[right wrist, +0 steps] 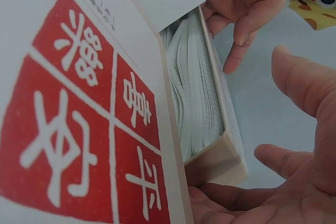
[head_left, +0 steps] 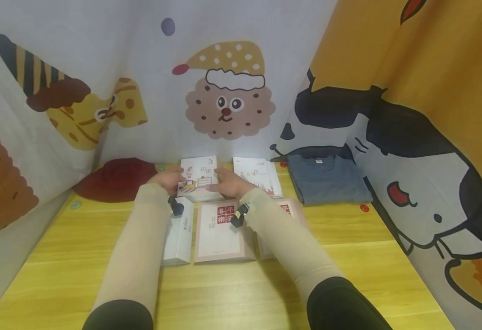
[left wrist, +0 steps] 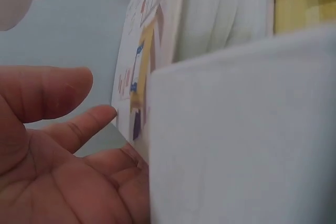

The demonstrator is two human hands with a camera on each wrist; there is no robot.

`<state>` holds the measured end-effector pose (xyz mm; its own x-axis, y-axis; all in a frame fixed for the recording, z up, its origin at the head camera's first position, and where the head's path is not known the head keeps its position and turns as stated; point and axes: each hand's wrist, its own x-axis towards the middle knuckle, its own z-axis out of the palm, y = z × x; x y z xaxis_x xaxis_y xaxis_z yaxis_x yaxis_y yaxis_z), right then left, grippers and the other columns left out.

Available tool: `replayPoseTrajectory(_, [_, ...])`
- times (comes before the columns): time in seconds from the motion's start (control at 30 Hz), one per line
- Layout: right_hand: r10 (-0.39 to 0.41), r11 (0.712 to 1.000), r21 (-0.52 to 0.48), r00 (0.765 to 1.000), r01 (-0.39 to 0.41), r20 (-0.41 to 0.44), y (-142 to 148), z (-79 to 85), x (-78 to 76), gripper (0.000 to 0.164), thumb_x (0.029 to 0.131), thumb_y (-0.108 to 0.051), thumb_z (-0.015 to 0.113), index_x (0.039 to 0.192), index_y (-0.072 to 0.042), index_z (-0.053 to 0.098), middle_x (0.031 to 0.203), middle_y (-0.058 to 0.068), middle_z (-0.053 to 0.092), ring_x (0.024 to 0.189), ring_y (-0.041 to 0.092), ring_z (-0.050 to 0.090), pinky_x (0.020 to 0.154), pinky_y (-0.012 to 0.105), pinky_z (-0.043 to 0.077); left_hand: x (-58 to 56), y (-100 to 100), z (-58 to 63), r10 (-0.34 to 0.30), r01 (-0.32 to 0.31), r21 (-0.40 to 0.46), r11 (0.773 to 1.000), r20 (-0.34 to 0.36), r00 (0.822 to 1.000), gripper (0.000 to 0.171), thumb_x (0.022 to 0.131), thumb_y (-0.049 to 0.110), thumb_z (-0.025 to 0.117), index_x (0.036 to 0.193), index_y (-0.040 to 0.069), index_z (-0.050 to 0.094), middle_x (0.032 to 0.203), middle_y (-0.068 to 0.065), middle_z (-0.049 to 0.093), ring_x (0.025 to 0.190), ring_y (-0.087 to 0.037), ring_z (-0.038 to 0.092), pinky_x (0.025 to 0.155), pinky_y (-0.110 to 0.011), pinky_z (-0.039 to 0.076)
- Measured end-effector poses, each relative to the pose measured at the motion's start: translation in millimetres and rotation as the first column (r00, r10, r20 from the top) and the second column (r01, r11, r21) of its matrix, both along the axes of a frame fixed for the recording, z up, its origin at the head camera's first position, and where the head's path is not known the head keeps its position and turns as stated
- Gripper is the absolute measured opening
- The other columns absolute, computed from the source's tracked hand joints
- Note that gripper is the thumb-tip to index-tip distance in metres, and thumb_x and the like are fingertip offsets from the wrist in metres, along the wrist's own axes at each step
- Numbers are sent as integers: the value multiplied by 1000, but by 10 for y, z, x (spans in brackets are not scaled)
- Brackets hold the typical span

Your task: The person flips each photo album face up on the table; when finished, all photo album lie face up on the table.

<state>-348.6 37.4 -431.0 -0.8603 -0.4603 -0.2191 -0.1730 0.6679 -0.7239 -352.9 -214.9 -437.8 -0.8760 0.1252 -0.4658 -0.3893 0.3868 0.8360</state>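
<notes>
At the back of the table lies a white illustrated pack (head_left: 198,169), with layered white sheets visible along its side in the right wrist view. My left hand (head_left: 169,180) is at its left side, thumb raised apart and fingers extended along it. On the opposite side my right hand (head_left: 232,182) has its fingers spread against the pack, its thumb standing clear. Directly in front lie a plain white pack (head_left: 179,238) and a pink-edged pack (head_left: 216,236) with red square characters. The undersides of the packs are hidden.
A second illustrated pack (head_left: 257,176) lies to the right, behind another pink-edged pack (head_left: 294,208) partly covered by my right forearm. Folded grey-blue clothing (head_left: 327,181) sits at the back right and a dark red cloth item (head_left: 115,181) at the back left. A printed curtain (head_left: 150,55) hangs behind.
</notes>
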Motion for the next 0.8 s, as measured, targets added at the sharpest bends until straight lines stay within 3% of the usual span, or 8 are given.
replayPoseTrajectory(0.2, [23, 1000, 14, 1000, -23, -12, 1, -8, -8, 95, 97, -52, 70, 169, -11, 23, 176, 9, 20, 163, 30, 17, 133, 49, 12, -33, -57, -22, -23, 24, -161, 987, 8, 1000, 67, 110, 23, 45, 170, 15, 18, 175, -16, 20, 161, -38, 19, 130, -58, 21])
replayPoseTrajectory(0.33, [20, 1000, 19, 1000, -20, -11, -3, -5, 1, 94, 97, -52, 71, 168, -12, 24, 176, 9, 21, 163, 30, 19, 133, 49, 13, -27, -54, -39, -5, 6, -165, 986, 5, 1000, 67, 109, 23, 47, 170, 15, 21, 176, -14, 18, 162, -38, 16, 131, -60, 18])
replayPoseTrajectory(0.5, [-9, 1000, -3, 1000, 9, 28, -11, -3, 16, 94, 95, -51, 73, 168, -16, 26, 176, 8, 23, 162, 30, 20, 133, 51, 15, 52, -23, -13, 82, -84, 30, 996, 54, 995, 69, 110, 18, 48, 171, 17, 15, 176, -14, 18, 159, -36, 25, 129, -55, 26])
replayPoseTrajectory(0.67, [-27, 1000, -7, 999, 27, 29, -24, -10, 25, 92, 95, -50, 74, 168, -18, 29, 175, 8, 26, 161, 31, 24, 132, 52, 17, 161, 38, 108, 115, -128, 201, 971, 78, 990, 70, 110, 9, 40, 171, 16, 6, 174, -19, 19, 156, -36, 32, 128, -50, 33])
replayPoseTrajectory(0.8, [-27, 999, -18, 999, 27, 31, -34, -16, 27, 90, 95, -48, 74, 167, -18, 30, 172, 10, 31, 159, 33, 29, 132, 52, 20, 184, 56, 197, 95, -107, 294, 950, 56, 994, 73, 107, -1, 34, 171, 17, 3, 169, -25, 27, 147, -38, 45, 122, -49, 42])
